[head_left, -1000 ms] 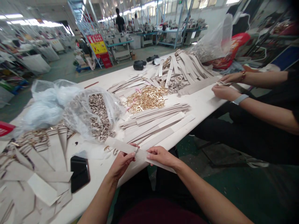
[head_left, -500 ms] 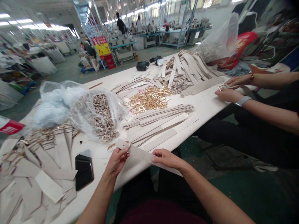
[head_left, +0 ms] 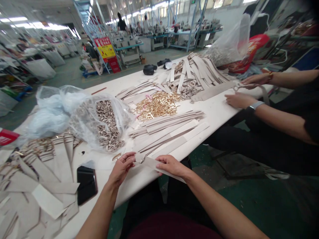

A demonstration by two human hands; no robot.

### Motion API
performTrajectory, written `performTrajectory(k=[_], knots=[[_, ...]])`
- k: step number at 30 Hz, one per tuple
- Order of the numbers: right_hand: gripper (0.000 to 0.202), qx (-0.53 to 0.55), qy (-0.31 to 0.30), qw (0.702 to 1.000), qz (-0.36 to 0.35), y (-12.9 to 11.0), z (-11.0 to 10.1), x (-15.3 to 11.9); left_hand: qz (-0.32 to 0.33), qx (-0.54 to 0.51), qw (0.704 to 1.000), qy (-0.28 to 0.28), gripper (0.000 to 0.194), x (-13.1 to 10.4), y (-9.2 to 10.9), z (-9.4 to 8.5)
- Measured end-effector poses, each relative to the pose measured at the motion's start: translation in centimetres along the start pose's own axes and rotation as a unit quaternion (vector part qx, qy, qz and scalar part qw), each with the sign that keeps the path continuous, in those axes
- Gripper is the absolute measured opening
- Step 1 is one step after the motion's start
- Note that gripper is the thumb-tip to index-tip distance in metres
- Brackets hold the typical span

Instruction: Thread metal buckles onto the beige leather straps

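Note:
A pale grey-beige strap (head_left: 152, 164) stretches between my two hands over the near edge of the table. My left hand (head_left: 122, 167) pinches its left end, which is bent over at the fingertips. Farther along the strip, my right hand (head_left: 171, 166) is closed on it, thumb on top. A loose gold buckle (head_left: 116, 156) lies on the table just beyond my left hand. Past my hands is a row of similar flat straps (head_left: 169, 132), and behind these a heap of gold buckles (head_left: 159, 105).
A clear plastic bag of small strap loops (head_left: 108, 127) stands left of the buckles. A black phone (head_left: 86, 184) lies beside a pile of buckled straps (head_left: 37, 186) at left. At right, a co-worker's hands (head_left: 240, 99) handle another strap. More straps (head_left: 199, 71) are heaped behind.
The strap's left end, flat before, is now bent over at my left fingers. My right hand has shifted slightly left along with the view. The co-worker's hands moved a little.

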State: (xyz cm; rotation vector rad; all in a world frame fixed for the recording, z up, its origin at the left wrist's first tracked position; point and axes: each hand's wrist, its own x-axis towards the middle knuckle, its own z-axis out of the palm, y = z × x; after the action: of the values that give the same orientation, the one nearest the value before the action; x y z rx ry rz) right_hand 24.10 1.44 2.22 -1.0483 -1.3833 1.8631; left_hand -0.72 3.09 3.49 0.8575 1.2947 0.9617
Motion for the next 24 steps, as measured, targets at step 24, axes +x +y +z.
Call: performTrajectory(k=[24], knots=[[0.026,0.195,0.019,0.977,0.079,0.9,0.0,-0.7,0.064,0.021,0.998,0.016,0.030,-0.1,-0.8,-0.2]])
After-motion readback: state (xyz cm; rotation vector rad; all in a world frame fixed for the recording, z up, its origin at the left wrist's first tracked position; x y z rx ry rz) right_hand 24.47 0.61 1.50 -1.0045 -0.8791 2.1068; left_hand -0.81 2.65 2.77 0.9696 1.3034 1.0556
